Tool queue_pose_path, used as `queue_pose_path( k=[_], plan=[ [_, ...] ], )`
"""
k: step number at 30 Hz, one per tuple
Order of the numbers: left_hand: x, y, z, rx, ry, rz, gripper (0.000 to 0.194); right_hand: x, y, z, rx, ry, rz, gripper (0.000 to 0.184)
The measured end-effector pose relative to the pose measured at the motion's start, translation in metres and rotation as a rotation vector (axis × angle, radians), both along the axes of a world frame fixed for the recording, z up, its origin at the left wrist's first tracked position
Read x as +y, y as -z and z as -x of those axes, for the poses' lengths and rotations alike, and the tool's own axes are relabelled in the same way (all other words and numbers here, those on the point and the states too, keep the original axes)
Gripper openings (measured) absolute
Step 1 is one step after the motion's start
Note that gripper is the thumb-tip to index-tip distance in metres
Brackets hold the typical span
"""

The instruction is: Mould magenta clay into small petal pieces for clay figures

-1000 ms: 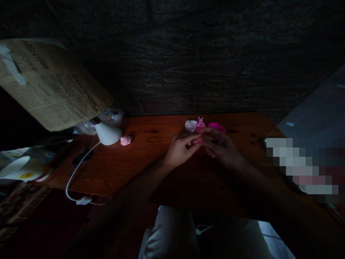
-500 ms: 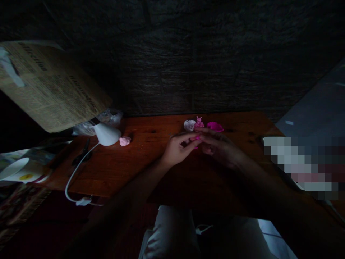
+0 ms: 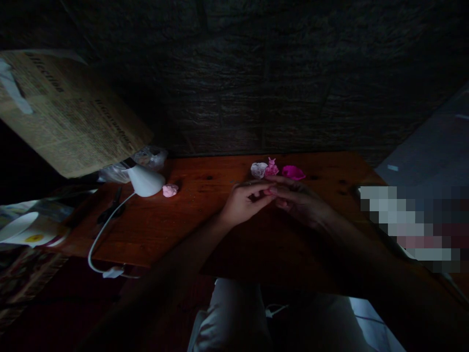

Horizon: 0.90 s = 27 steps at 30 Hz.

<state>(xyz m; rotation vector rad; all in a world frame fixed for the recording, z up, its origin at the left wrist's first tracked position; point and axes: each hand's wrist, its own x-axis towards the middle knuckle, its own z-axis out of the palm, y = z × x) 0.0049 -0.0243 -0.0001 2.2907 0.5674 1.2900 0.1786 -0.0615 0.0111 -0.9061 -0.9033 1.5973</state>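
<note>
Over the table, my left hand (image 3: 245, 201) and my right hand (image 3: 302, 200) meet at the fingertips. Both pinch a small piece of pink modelling clay (image 3: 269, 191), mostly covered by the fingers. Just behind the fingers stands a pink figure with upright ears (image 3: 271, 167). A whitish, ruffled lump (image 3: 258, 169) sits to its left, and a bright magenta dish-like piece (image 3: 293, 172) lies to its right. Farther left is a pale pink lump of clay (image 3: 170, 190), apart from my hands.
A white lamp (image 3: 146, 182) with a newsprint-patterned shade (image 3: 80, 117) stands on the wooden table (image 3: 198, 220) at left. Its white cable (image 3: 94, 244) hangs over the edge beside dark scissors (image 3: 112, 208). A paper cup (image 3: 32, 230) lies far left. A stone-patterned wall (image 3: 234, 98) rises behind.
My fingers have shifted slightly around the clay; half a second ago more bright pink showed between and below them. The things on the table have stayed in place.
</note>
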Motion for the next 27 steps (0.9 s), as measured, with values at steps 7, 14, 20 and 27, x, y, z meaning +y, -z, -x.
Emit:
queue_pose_path(
  k=[7, 14, 20, 27],
  plan=[
    [0.0009, 0.0026, -0.0019, -0.033, 0.03, -0.009, 0.02, 0.0005, 0.0017, 0.0008, 0.026, 0.009, -0.137, 0.032],
    [-0.001, 0.0007, -0.0018, -0.04, 0.01, -0.011, 0.022, -0.001, 0.0021, -0.0025, -0.009, -0.011, -0.244, 0.031],
    [-0.0004, 0.0013, -0.0009, -0.047, -0.006, 0.101, 0.022, -0.0014, 0.0004, -0.002, -0.086, -0.018, -0.209, 0.033],
    [-0.0025, 0.0027, -0.0029, -0.091, -0.005, 0.26, 0.022, 0.0018, 0.0031, -0.0029, -0.099, -0.01, -0.095, 0.032]
  ],
)
